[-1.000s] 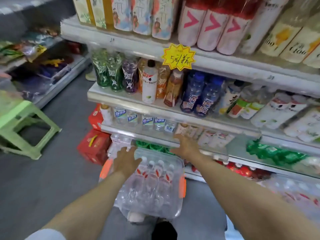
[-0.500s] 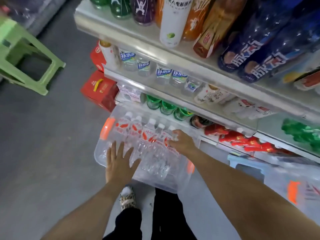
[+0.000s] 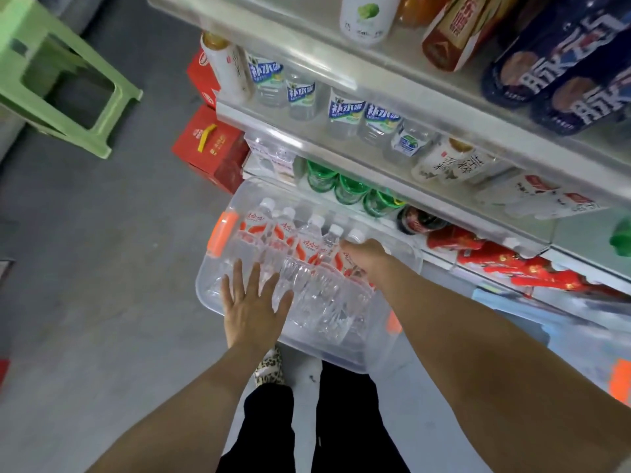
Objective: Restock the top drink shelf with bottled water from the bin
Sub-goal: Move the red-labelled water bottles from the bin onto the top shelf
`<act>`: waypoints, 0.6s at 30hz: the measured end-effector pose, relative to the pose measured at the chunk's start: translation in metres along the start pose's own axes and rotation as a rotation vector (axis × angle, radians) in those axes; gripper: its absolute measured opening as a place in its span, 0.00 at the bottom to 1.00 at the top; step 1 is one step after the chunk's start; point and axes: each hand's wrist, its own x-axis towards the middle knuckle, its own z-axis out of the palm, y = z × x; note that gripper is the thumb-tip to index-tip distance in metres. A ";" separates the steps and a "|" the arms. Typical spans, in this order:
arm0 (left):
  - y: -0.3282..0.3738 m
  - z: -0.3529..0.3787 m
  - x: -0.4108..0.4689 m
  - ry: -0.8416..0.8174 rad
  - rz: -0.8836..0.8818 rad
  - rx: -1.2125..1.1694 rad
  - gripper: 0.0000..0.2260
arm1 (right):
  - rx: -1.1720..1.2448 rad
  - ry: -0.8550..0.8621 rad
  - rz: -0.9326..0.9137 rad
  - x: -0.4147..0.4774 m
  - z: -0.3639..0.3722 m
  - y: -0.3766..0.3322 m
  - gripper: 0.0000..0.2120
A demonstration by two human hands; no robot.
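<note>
A clear plastic bin (image 3: 218, 288) with orange handles stands on the floor below the shelves. Several water bottles (image 3: 309, 244) with red and white labels lie side by side in it. My left hand (image 3: 254, 302) is over the near left part of the bin with its fingers spread and straight. My right hand (image 3: 367, 256) reaches into the bin and its fingers curl round the rightmost water bottle (image 3: 355, 237) near its neck. The top drink shelf is out of view.
Shelves (image 3: 341, 76) of bottled drinks rise right behind the bin. Red cartons (image 3: 211, 145) sit on the floor left of the shelves. A green plastic stool (image 3: 58, 73) stands at the far left. Another bin (image 3: 580, 339) lies at the right edge.
My view has tilted further down toward the bin. Both hands have come down from the bin's far rim, the right hand into the bottles, and the left hand is spread wider.
</note>
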 end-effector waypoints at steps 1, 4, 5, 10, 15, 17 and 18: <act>0.000 0.000 0.000 -0.001 0.002 0.007 0.34 | -0.020 0.005 -0.003 0.001 0.002 0.000 0.33; 0.000 0.002 0.000 -0.004 0.015 0.025 0.35 | 0.055 0.011 -0.038 0.000 0.009 -0.002 0.33; 0.000 0.002 0.001 -0.005 0.014 0.025 0.35 | 0.109 -0.007 -0.043 0.000 0.013 -0.004 0.31; -0.001 0.001 -0.001 0.008 0.016 0.003 0.36 | 0.333 -0.093 -0.027 0.000 0.028 -0.003 0.36; -0.002 -0.007 0.000 -0.043 0.035 -0.035 0.39 | 0.527 -0.138 -0.009 -0.008 0.031 0.006 0.35; -0.002 -0.014 -0.001 -0.071 0.037 -0.084 0.40 | 0.568 -0.146 -0.033 -0.014 0.032 0.005 0.33; -0.002 -0.018 -0.002 -0.090 0.042 -0.105 0.40 | 0.584 -0.143 -0.047 -0.019 0.032 0.003 0.32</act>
